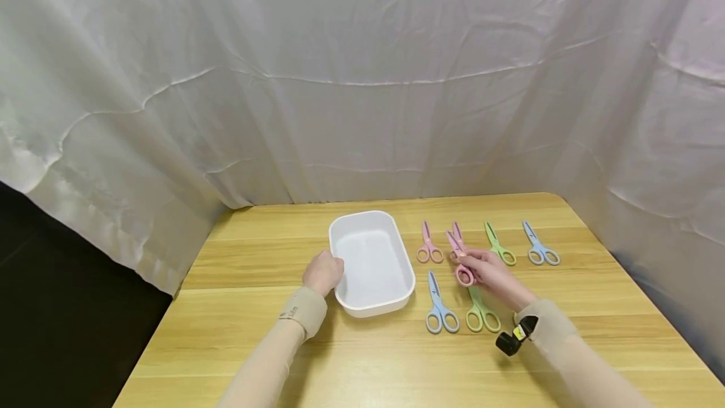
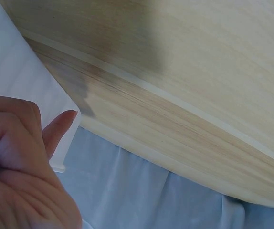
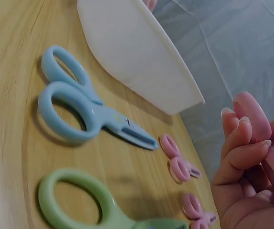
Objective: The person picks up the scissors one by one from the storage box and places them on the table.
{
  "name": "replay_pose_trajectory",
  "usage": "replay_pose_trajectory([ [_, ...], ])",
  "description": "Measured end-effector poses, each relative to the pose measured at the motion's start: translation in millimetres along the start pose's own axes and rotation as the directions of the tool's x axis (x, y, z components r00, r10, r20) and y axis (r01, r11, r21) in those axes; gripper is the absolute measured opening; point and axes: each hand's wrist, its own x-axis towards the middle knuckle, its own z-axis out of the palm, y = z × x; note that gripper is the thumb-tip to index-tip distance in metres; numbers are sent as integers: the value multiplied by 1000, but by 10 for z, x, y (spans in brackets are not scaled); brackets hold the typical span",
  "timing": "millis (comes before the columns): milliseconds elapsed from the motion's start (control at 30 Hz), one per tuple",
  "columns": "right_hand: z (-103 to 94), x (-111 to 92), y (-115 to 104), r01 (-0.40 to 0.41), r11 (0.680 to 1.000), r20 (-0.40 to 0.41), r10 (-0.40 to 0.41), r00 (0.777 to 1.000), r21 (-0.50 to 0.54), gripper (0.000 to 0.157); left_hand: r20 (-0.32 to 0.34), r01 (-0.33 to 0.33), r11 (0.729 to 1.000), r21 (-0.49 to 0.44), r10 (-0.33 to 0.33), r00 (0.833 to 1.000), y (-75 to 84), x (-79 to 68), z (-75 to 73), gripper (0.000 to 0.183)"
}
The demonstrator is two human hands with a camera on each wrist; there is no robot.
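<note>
My left hand (image 1: pixel 324 273) grips the left rim of a white plastic tray (image 1: pixel 370 313), fingers curled over its edge. In my right hand (image 1: pixel 497 274) is a pair of pink scissors (image 3: pixel 254 117), pinched by the handles above the table, blades pointing away. Under and behind it lies another pink pair of scissors (image 1: pixel 457 232), partly covered in the head view. The nearest others are green scissors (image 1: pixel 477 310) just below the right hand and blue scissors (image 1: pixel 435 294) between that hand and the tray.
Along the back of the wooden table (image 1: pixel 243 332) lie more pink scissors (image 1: pixel 427 235), green scissors (image 1: pixel 491 236) and blue scissors (image 1: pixel 533 241). A pale curtain (image 1: pixel 362 124) hangs behind the table and along its sides. The right wrist bears a small black camera (image 1: pixel 508 343).
</note>
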Motion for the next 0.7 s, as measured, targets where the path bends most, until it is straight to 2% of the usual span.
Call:
replay_pose_trajectory([
  [167,-104,-61,-15,14,999,-10,-14,1000,-33,46,0,8,1000,3,-8,1000,8,-18,-7,31],
  [400,-256,-131,-23,-21,999,-68,18,998,-39,40,-1,-3,1000,7,3,1000,14,-12,-9,31],
  [567,-374,-179,-22,-40,997,-81,35,996,-67,36,-12,3,1000,12,-2,1000,10,-6,-12,32],
  [700,-485,-243,-9,-26,998,-97,20,995,-60,32,-4,3,1000,15,-3,1000,17,-12,-10,32],
])
